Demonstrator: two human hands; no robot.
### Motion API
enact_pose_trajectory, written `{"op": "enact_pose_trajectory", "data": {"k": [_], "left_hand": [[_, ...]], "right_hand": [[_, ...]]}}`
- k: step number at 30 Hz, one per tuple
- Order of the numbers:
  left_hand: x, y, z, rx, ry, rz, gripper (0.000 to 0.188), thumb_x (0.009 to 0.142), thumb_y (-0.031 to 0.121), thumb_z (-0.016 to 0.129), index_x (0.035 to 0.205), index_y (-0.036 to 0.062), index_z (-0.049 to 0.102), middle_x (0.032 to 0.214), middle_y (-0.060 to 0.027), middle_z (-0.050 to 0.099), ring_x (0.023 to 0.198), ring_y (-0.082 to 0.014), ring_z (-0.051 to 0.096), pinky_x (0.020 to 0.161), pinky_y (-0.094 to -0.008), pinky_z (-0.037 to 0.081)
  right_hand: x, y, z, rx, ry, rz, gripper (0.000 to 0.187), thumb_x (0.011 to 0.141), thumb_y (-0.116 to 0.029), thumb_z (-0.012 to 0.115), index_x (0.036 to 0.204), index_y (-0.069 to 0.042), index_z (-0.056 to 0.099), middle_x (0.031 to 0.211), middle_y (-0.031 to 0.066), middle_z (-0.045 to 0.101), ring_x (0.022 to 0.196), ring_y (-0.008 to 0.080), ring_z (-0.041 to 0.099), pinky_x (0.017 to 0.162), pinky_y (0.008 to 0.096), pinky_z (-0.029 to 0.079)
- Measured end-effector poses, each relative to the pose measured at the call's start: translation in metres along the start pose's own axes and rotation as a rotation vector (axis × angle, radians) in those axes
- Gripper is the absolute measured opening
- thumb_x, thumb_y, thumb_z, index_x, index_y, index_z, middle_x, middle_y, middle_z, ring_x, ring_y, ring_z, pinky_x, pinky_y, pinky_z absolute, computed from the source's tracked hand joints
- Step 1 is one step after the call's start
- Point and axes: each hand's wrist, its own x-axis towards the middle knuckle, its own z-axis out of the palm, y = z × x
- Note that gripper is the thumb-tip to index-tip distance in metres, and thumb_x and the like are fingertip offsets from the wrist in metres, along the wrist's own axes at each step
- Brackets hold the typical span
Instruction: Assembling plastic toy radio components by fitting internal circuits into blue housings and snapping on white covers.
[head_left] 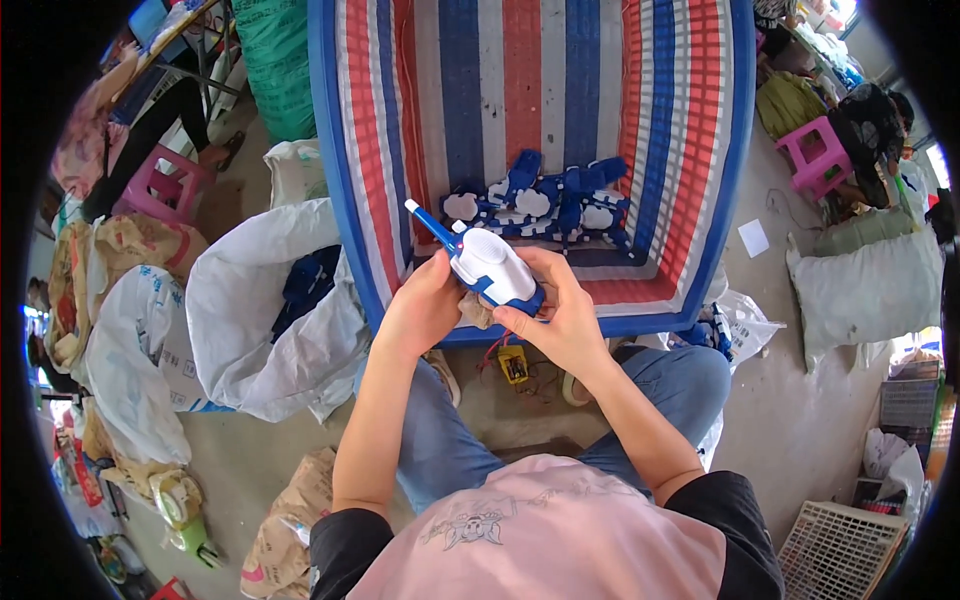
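Observation:
A white plastic piece with blue edges and a blue, white-tipped antenna (pixel 486 264), looking like a toy walkie-talkie, is between my two hands over the near rim of a large crate. My left hand (pixel 425 306) grips its lower left side, thumb near the antenna's base. On the other side, my right hand (pixel 562 305) has its fingers bent around the body and the thumb at the blue lower end. Something tan (pixel 476 311) shows just under the piece, its kind unclear. In the crate beyond lie several blue-and-white plastic pieces (pixel 545 205) in a heap.
The blue-rimmed crate (pixel 530 327) has a red, white and blue striped lining. At left stands an open white sack (pixel 235 330) with dark blue pieces. A yellow box with wires (pixel 513 364) lies between my feet. People sit near pink stools (pixel 165 185) on both sides.

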Motion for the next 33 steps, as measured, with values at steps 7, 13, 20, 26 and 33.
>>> {"op": "enact_pose_trajectory", "data": {"k": [7,13,20,26,33], "left_hand": [[0.0,0.008,0.006,0.176,-0.118,0.082,0.07,0.079,0.038,0.069,0.133,0.0002,0.043,0.126,-0.0102,0.054,0.117,-0.0219,0.051,0.099,-0.0372,0.037],[-0.004,0.008,0.009,0.185,-0.245,0.076,0.075,0.076,0.04,0.07,0.132,-0.0026,0.043,0.123,-0.0107,0.056,0.115,-0.0221,0.053,0.101,-0.0352,0.036],[-0.008,0.009,0.006,0.229,-0.163,0.07,0.071,0.076,0.041,0.07,0.128,-0.0014,0.048,0.12,-0.0096,0.058,0.113,-0.0213,0.054,0.099,-0.0341,0.037],[-0.013,0.013,0.008,0.228,-0.144,0.008,0.073,0.076,0.044,0.069,0.126,-0.0036,0.047,0.113,-0.0123,0.06,0.101,-0.0215,0.06,0.089,-0.0325,0.047],[-0.012,0.005,0.015,0.179,-0.358,-0.098,0.088,0.072,0.055,0.068,0.132,-0.001,0.037,0.114,-0.0152,0.06,0.099,-0.0253,0.063,0.085,-0.0312,0.05]], "right_hand": [[0.003,-0.023,-0.009,-0.405,0.083,-0.35,0.064,0.073,-0.041,0.074,0.119,-0.005,0.049,0.123,0.0137,0.055,0.114,0.032,0.047,0.095,0.0412,0.038],[0.009,-0.046,-0.018,-0.522,0.089,-0.695,0.045,0.078,-0.043,0.068,0.102,-0.008,0.052,0.116,0.0059,0.06,0.113,0.0284,0.049,0.101,0.0493,0.027],[0.007,-0.047,-0.015,-0.488,0.104,-0.649,0.043,0.079,-0.048,0.063,0.098,-0.011,0.052,0.111,0.006,0.061,0.114,0.027,0.05,0.106,0.052,0.018],[0.01,-0.039,-0.011,-0.399,-0.014,-0.39,0.035,0.081,-0.039,0.065,0.096,-0.009,0.058,0.102,0.0048,0.062,0.104,0.025,0.054,0.101,0.0487,0.027],[0.031,-0.026,-0.016,0.108,-0.122,0.118,0.029,0.082,-0.025,0.07,0.094,0.0,0.062,0.092,0.0057,0.06,0.087,0.0115,0.055,0.074,0.0254,0.046]]}}
